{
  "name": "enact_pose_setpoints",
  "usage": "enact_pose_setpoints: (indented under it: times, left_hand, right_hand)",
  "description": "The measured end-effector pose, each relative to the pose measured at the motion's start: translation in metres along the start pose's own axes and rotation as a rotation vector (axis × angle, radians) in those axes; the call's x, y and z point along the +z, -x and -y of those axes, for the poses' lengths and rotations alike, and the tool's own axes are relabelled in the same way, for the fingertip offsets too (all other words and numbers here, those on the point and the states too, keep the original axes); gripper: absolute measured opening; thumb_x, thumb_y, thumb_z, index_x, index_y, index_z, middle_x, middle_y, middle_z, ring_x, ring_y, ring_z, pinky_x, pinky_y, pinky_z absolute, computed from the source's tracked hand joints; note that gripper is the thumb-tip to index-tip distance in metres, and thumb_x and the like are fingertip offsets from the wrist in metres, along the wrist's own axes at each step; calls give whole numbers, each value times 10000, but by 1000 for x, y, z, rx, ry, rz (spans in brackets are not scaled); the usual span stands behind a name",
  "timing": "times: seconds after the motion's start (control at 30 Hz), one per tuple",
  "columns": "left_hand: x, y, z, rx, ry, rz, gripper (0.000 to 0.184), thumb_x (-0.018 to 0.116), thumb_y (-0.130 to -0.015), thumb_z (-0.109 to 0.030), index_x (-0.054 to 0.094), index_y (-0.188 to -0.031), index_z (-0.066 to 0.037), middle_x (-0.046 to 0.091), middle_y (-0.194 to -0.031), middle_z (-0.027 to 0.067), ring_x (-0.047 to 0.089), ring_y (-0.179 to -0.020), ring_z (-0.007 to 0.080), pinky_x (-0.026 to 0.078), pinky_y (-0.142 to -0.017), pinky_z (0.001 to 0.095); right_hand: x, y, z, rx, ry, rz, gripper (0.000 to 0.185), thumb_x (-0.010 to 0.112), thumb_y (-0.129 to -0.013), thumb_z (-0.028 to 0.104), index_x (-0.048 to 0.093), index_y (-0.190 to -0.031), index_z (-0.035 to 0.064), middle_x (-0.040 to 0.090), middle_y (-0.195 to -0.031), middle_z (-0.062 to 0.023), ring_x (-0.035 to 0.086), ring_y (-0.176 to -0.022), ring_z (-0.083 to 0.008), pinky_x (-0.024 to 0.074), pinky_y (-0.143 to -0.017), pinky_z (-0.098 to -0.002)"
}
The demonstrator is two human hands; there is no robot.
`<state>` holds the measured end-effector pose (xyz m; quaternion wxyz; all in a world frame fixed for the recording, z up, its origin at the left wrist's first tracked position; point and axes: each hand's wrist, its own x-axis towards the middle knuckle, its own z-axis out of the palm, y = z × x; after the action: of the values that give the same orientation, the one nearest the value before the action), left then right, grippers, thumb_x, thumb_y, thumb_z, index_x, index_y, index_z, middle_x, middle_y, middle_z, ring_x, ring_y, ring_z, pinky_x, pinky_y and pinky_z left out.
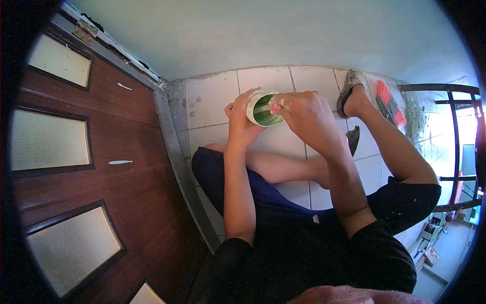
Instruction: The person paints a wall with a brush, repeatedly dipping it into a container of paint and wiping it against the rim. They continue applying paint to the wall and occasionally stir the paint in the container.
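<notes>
My left hand (241, 117) is wrapped round a round cup (251, 110) with a pale, smeared rim and green inside. The cup is tilted so its mouth faces me. Over its right edge, my right hand (304, 109) is closed, with the fingertips at the mouth. Between those fingers shows a small tool with a pinkish-red part (275, 107); the rest of it is hidden by the hand and cup, so its kind is unclear. Whitish smears mark the right fingers and thumb.
To the left stands a brown door (126, 192) with glass panes and white smears. A pale green wall (283, 35) rises ahead above the tiled floor (271, 78). At right are a red-and-grey item (390, 104) and a dark metal railing (453, 137). My bent legs surround the work area.
</notes>
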<state>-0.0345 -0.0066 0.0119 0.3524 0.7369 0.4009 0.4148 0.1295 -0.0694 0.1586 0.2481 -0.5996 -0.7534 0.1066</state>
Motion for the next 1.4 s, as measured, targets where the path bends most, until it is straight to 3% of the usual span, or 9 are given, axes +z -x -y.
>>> enact_pose_setpoints:
  times: [0.03, 0.1, 0.77, 0.93, 1.03, 1.13, 1.4]
  left_hand:
    - [0, 0, -1, 0, 9, -7, 809, 955, -600, -211, 629, -1336, -136, 695, -1306, 46, 627, -1229, 236, 293, -1092, 401]
    - [1, 0, -1, 11, 11, -16, 807, 955, -600, -216, 631, -1335, -135, 697, -1298, 49, 630, -1222, 238, 298, -1091, 404]
    - [0, -1, -5, -18, -24, -15, 813, 960, -618, -189, 610, -1349, -115, 703, -1283, 70, 644, -1186, 253, 331, -1110, 395]
    - [3, -1, 0, -24, 64, -11, 801, 943, -617, -123, 614, -1347, -94, 711, -1222, 82, 660, -1153, 243, 422, -1067, 387]
    - [3, -2, 2, -14, 107, -38, 794, 938, -605, -96, 621, -1333, -82, 712, -1210, 91, 668, -1142, 238, 459, -1049, 374]
    - [1, -3, -3, -2, 42, -35, 788, 936, -600, -86, 625, -1324, -77, 715, -1205, 97, 671, -1147, 245, 467, -1047, 380]
    - [0, -2, -7, 37, -14, -5, 806, 950, -604, -133, 618, -1339, -93, 717, -1211, 90, 659, -1169, 246, 415, -1076, 378]
  right_hand:
    - [3, 0, -1, 1, 0, -1, 102, 608, -920, 91, 694, -892, 44, 698, -807, -193, 687, -772, -398, 527, -709, -513]
    - [9, -1, -6, 7, 60, 26, 192, 690, -948, 238, 758, -1002, 66, 710, -813, -191, 674, -734, -405, 526, -685, -495]
    - [9, 0, -8, 7, 21, 19, 179, 692, -942, 216, 749, -1003, 58, 701, -808, -197, 669, -727, -406, 526, -670, -487]
    - [9, 0, -4, 17, 103, 59, 170, 698, -935, 199, 752, -991, 47, 707, -814, -194, 674, -718, -394, 528, -662, -478]
    - [6, 0, -1, 8, -13, -9, 148, 697, -934, 178, 737, -964, 39, 704, -800, -185, 675, -703, -389, 530, -645, -471]
    - [8, -2, 0, -43, -1, -79, 126, 695, -934, 160, 731, -973, 46, 702, -785, -179, 677, -692, -385, 532, -631, -465]
    - [8, 1, 0, -11, 130, 59, 137, 694, -935, 177, 737, -975, 53, 691, -766, -190, 678, -706, -391, 532, -640, -477]
